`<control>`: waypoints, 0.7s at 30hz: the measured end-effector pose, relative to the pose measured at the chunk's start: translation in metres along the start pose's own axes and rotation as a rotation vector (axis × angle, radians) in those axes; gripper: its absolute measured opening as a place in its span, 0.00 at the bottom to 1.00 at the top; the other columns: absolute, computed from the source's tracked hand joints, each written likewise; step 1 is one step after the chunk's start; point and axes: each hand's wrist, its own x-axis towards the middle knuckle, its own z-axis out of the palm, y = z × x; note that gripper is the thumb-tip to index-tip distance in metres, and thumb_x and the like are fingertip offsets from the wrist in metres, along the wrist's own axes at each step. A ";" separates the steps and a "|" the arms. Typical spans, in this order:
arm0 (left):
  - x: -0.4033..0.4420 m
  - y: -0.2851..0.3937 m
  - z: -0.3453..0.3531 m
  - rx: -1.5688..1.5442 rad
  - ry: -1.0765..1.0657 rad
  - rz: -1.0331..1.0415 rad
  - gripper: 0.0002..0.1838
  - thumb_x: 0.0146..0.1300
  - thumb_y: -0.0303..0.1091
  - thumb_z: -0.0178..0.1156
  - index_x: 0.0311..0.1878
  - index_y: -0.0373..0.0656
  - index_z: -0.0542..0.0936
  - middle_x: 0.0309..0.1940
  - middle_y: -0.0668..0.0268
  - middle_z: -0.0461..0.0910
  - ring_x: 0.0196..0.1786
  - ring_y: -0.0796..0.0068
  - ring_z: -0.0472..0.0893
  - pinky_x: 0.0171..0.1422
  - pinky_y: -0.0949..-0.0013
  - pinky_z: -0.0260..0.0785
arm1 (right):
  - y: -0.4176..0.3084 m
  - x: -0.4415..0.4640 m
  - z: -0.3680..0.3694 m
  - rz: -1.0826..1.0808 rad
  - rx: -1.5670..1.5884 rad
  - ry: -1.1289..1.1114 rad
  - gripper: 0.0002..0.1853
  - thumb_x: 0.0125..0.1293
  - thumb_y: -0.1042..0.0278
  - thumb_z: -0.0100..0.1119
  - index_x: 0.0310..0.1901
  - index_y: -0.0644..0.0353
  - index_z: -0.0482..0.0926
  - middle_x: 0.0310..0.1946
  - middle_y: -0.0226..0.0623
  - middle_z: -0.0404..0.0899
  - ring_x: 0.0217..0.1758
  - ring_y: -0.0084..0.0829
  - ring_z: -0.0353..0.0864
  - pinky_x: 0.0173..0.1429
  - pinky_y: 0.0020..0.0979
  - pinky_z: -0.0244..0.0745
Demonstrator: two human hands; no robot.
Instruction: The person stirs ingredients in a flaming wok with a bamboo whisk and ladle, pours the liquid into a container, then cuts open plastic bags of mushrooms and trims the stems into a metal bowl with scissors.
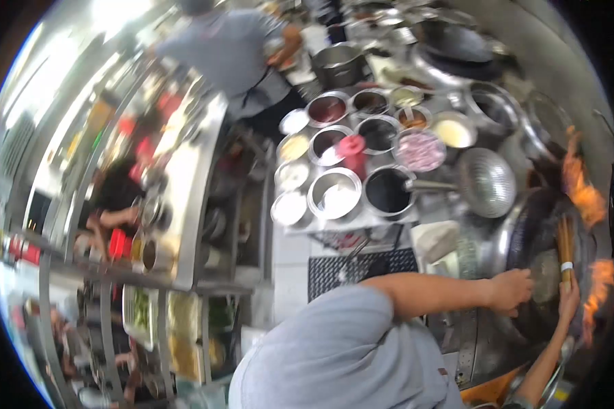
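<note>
Clasping a brush (565, 244), its white band (567, 266) unreadable – right hand (569, 300), grip closed round the brush – left hand (511, 291) unclear

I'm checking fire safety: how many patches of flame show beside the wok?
2. In the picture, the upper flame is at top right of the wok, the lower flame at its lower right. Others may be hidden behind it.

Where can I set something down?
The metal counter at picture left shows a bare strip between its bowls and front edge. It's crowded among the pots and strainer, and at the wok, with left hand, right hand and flames.
</note>
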 end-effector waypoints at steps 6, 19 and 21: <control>-0.002 -0.003 0.019 0.055 0.031 0.017 0.23 0.51 0.54 0.72 0.45 0.48 0.87 0.49 0.67 0.78 0.60 0.61 0.70 0.60 0.61 0.66 | -0.005 -0.009 -0.037 -0.004 0.001 -0.254 0.28 0.73 0.63 0.60 0.72 0.59 0.70 0.67 0.45 0.76 0.66 0.39 0.77 0.70 0.37 0.67; -0.026 0.002 -0.015 -0.080 0.286 0.027 0.32 0.45 0.50 0.76 0.55 0.48 0.83 0.59 0.61 0.76 0.69 0.56 0.67 0.68 0.54 0.63 | 0.031 0.037 0.020 0.443 0.695 -0.145 0.29 0.74 0.51 0.60 0.72 0.49 0.71 0.62 0.33 0.79 0.55 0.28 0.80 0.46 0.29 0.76; -0.049 -0.011 -0.038 -0.220 0.379 -0.049 0.38 0.40 0.44 0.77 0.59 0.47 0.80 0.59 0.55 0.75 0.65 0.48 0.70 0.71 0.49 0.61 | -0.028 0.026 0.042 0.437 0.843 -0.127 0.29 0.72 0.51 0.62 0.71 0.49 0.72 0.59 0.32 0.81 0.51 0.25 0.81 0.41 0.27 0.77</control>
